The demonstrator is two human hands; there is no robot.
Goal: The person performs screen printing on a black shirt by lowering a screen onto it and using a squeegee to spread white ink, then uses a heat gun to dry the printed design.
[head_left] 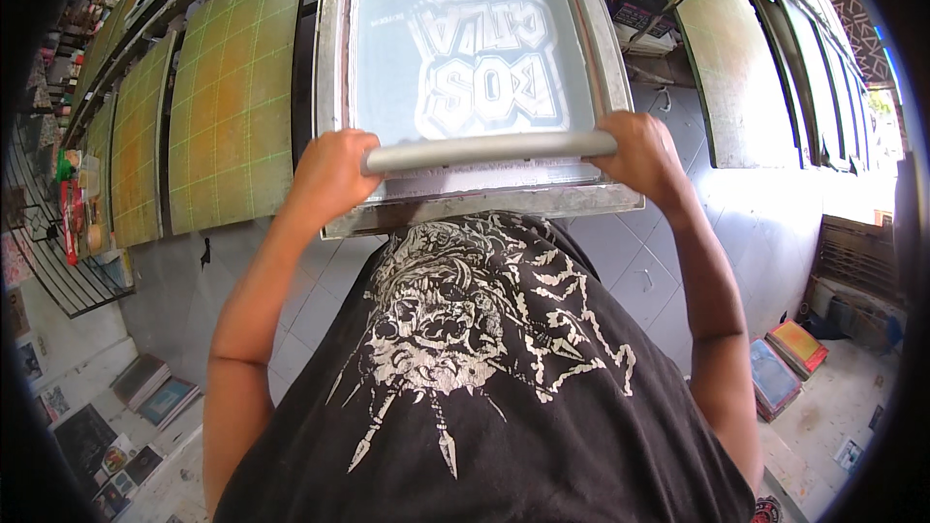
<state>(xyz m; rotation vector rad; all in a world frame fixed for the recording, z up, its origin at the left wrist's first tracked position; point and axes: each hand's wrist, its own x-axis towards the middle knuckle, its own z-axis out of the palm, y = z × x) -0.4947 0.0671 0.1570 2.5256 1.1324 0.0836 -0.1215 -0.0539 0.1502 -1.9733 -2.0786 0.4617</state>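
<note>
Both of my hands grip a long grey squeegee lying across the near end of a metal-framed printing screen. My left hand holds its left end and my right hand holds its right end. The screen mesh carries a pale letter design in its middle, seen upside down. The squeegee rests just above the frame's near rail. My black shirt with a white graphic fills the lower middle of the view.
A row of yellow-green gridded print boards runs to the left. Another board lies to the right. Stacked framed screens rest on the tiled floor at lower right. Shelving with bottles stands far left.
</note>
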